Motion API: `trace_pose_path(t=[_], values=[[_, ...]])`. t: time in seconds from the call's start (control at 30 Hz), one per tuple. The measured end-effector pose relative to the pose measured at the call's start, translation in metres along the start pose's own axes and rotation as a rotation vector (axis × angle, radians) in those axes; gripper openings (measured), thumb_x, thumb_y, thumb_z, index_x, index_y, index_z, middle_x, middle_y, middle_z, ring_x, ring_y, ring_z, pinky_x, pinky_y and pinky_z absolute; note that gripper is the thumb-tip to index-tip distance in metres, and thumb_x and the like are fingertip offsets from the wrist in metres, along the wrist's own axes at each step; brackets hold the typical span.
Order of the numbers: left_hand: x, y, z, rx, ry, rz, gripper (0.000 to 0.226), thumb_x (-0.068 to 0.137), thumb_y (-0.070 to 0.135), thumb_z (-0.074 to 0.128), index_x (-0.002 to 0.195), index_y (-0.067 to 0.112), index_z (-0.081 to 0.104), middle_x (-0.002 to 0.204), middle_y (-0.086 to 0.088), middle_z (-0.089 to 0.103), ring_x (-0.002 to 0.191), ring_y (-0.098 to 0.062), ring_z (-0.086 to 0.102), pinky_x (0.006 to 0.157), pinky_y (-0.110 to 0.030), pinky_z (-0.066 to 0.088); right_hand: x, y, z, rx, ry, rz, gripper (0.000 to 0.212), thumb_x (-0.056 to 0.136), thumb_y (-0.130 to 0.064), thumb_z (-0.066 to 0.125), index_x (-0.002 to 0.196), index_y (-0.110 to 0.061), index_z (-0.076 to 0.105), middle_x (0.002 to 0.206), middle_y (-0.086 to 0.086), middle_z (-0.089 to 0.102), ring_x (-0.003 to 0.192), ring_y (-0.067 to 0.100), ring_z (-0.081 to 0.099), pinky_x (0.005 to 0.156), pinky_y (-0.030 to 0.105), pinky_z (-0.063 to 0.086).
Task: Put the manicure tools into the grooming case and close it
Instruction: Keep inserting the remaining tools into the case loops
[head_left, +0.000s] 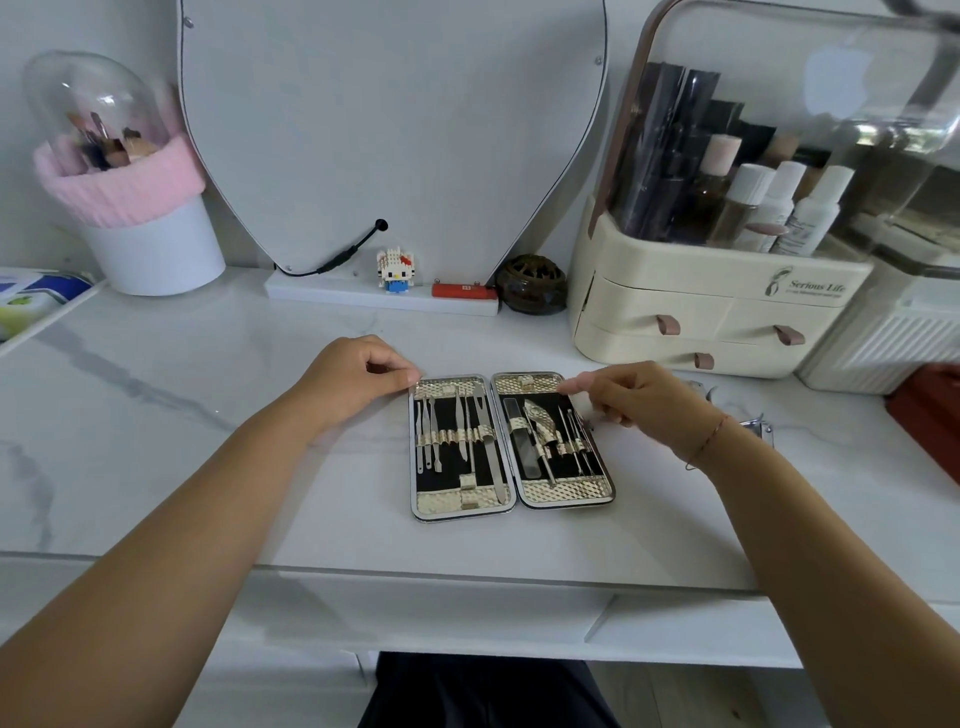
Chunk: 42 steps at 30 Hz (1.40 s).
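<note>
The grooming case (511, 499) lies open flat on the white marble tabletop, with gold-textured trim and a black lining. Several slim steel manicure tools (457, 436) sit under gold loops in its left half. A file, clippers and thin picks (545, 436) fill the right half. My left hand (358, 374) has curled fingers and pinches the case's far left corner. My right hand (634, 400) grips the far right corner, its thumb on the gold trim and its fingers curled by the right edge. Loose metal tools (758, 427) lie on the table just beyond my right wrist, partly hidden.
A cream cosmetics organiser (701, 322) with drawers stands at the back right, and a red object (930, 415) lies at the right edge. A mirror base with a small figure (393, 270), a brown jar (531, 283) and a pink-trimmed brush holder (150, 244) line the back.
</note>
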<state>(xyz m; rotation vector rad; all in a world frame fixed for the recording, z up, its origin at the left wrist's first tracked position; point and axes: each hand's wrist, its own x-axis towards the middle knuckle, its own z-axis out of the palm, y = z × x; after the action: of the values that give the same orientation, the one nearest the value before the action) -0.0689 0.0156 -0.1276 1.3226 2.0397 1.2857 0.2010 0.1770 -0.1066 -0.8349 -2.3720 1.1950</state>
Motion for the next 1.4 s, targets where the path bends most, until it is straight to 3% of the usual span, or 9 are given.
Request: trace_pose_path(t=[0.2, 0.57, 0.7, 0.8, 0.97, 1.03, 1.17, 1.27, 1.4], values=[[0.001, -0.001, 0.001, 0.004, -0.003, 0.01, 0.007, 0.078, 0.016, 0.075, 0.076, 0.023, 0.074, 0.091, 0.0, 0.066, 0.081, -0.005, 0.059, 0.073, -0.01, 0.039, -0.011, 0.01, -0.048, -0.195, 0.424, 0.113, 0.007, 0.08, -0.023, 0.069, 0.078, -0.017, 0.073, 0.053, -0.009, 0.057, 0.044, -0.002, 0.046, 0.054, 0.014, 0.038], [0.001, -0.002, 0.0, 0.009, 0.007, 0.01, 0.004, 0.077, 0.018, 0.075, 0.077, 0.023, 0.075, 0.091, 0.001, 0.067, 0.08, -0.004, 0.059, 0.078, -0.018, 0.04, -0.019, 0.009, -0.045, -0.434, 0.109, 0.272, 0.008, 0.075, -0.016, 0.073, 0.068, -0.012, 0.07, 0.054, 0.004, 0.057, 0.046, 0.014, 0.05, 0.037, 0.024, 0.048], [0.001, -0.002, 0.001, 0.026, 0.006, 0.006, 0.003, 0.078, 0.017, 0.075, 0.08, 0.019, 0.076, 0.092, 0.0, 0.066, 0.079, -0.003, 0.058, 0.077, -0.017, 0.041, -0.016, 0.003, -0.046, -0.543, 0.032, 0.294, 0.013, 0.077, -0.018, 0.069, 0.074, -0.006, 0.071, 0.061, 0.011, 0.062, 0.051, 0.01, 0.05, 0.042, 0.025, 0.054], [0.001, -0.002, 0.001, 0.022, 0.011, 0.002, 0.004, 0.078, 0.017, 0.075, 0.082, 0.016, 0.076, 0.092, -0.001, 0.066, 0.08, -0.005, 0.059, 0.077, -0.016, 0.041, -0.016, 0.0, -0.046, -0.565, -0.025, 0.33, 0.018, 0.081, -0.019, 0.065, 0.078, -0.002, 0.07, 0.065, 0.013, 0.06, 0.063, 0.003, 0.043, 0.049, 0.039, 0.058], [0.001, -0.003, 0.001, 0.011, 0.002, 0.01, 0.003, 0.078, 0.017, 0.075, 0.08, 0.018, 0.076, 0.09, 0.0, 0.066, 0.082, -0.009, 0.059, 0.081, -0.021, 0.042, -0.018, -0.004, -0.044, -0.61, -0.083, 0.348, 0.019, 0.085, -0.019, 0.057, 0.084, -0.002, 0.067, 0.065, 0.008, 0.053, 0.067, 0.022, 0.056, 0.053, 0.045, 0.059], [0.001, -0.003, 0.0, 0.0, 0.004, 0.007, 0.003, 0.078, 0.017, 0.075, 0.08, 0.019, 0.076, 0.09, 0.0, 0.066, 0.083, -0.01, 0.06, 0.082, -0.022, 0.042, -0.019, -0.004, -0.043, -0.613, -0.091, 0.357, 0.018, 0.087, -0.02, 0.055, 0.087, -0.005, 0.065, 0.071, 0.007, 0.05, 0.071, 0.028, 0.058, 0.057, 0.046, 0.059], [0.001, -0.002, 0.0, 0.007, 0.006, 0.013, 0.005, 0.078, 0.015, 0.075, 0.079, 0.02, 0.075, 0.09, 0.001, 0.066, 0.082, -0.008, 0.059, 0.08, -0.019, 0.042, -0.019, -0.002, -0.042, -0.545, -0.016, 0.337, 0.011, 0.083, -0.017, 0.061, 0.085, -0.007, 0.064, 0.078, 0.01, 0.052, 0.06, 0.013, 0.049, 0.054, 0.045, 0.059], [0.0, -0.001, 0.0, -0.003, 0.004, 0.012, 0.006, 0.078, 0.015, 0.075, 0.078, 0.022, 0.075, 0.088, 0.003, 0.066, 0.076, 0.001, 0.058, 0.077, -0.017, 0.04, -0.019, -0.002, -0.043, -0.484, 0.083, 0.291, 0.01, 0.076, -0.016, 0.07, 0.082, -0.01, 0.066, 0.073, 0.009, 0.057, 0.05, 0.014, 0.051, 0.041, 0.028, 0.054], [-0.001, 0.0, 0.0, -0.006, 0.007, 0.01, 0.007, 0.078, 0.015, 0.075, 0.077, 0.023, 0.074, 0.089, 0.003, 0.066, 0.073, 0.007, 0.057, 0.075, -0.013, 0.039, -0.019, 0.0, -0.04, -0.472, 0.123, 0.279, 0.004, 0.077, -0.014, 0.069, 0.073, -0.012, 0.068, 0.057, 0.004, 0.056, 0.044, 0.019, 0.051, 0.041, 0.044, 0.055]])
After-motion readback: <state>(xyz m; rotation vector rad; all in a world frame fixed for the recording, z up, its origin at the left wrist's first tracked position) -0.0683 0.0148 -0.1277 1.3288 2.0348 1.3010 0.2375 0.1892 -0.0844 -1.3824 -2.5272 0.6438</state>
